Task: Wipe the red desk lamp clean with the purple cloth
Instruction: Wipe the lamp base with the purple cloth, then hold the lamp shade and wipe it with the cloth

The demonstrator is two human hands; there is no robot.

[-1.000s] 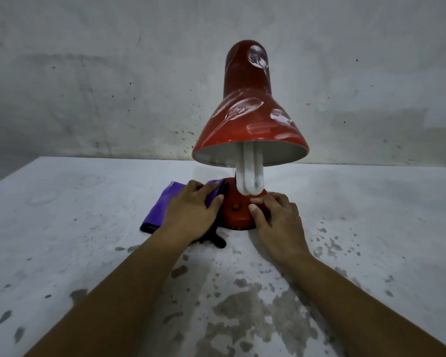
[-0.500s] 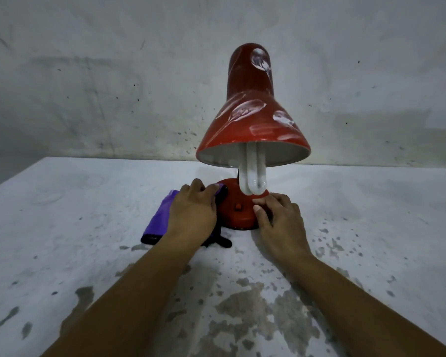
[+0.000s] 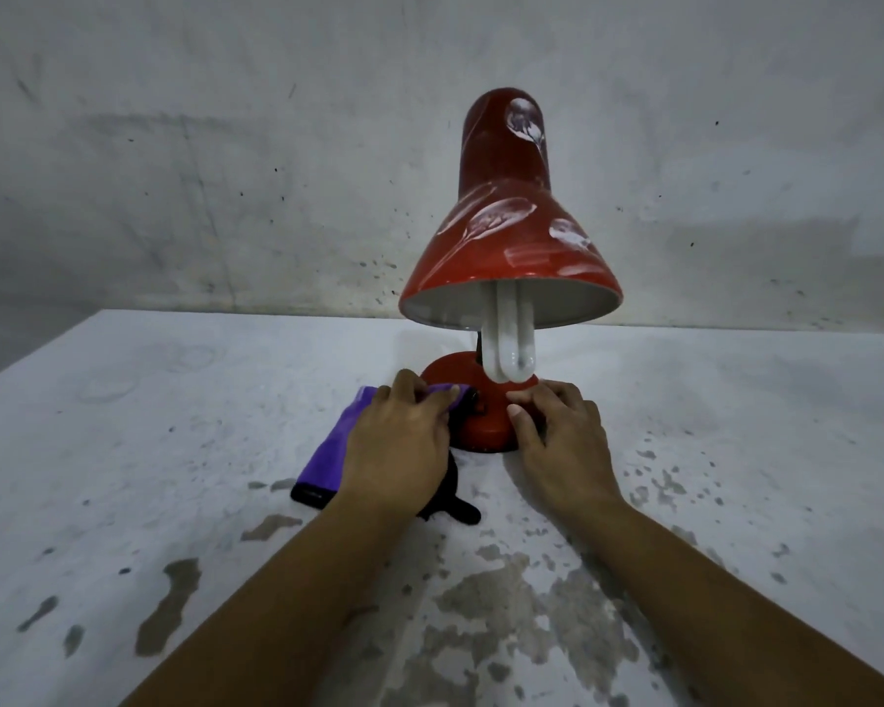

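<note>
The red desk lamp (image 3: 506,237) stands on the table, its shade streaked with white smudges and a white bulb (image 3: 509,344) hanging below. Its round red base (image 3: 481,426) sits between my hands. The folded purple cloth (image 3: 327,451) lies just left of the base, its far end against it. My left hand (image 3: 399,451) lies on the cloth, fingers and thumb curled on its far end. My right hand (image 3: 562,441) holds the base's right side with curled fingers.
A black cord or plug (image 3: 460,510) pokes out from under my left hand. The worn white table (image 3: 174,451) has grey chipped patches near me. A stained grey wall (image 3: 225,170) rises right behind the lamp.
Almost nothing differs. My left hand has shifted slightly on the cloth next to the base, and my right hand stays on the base.
</note>
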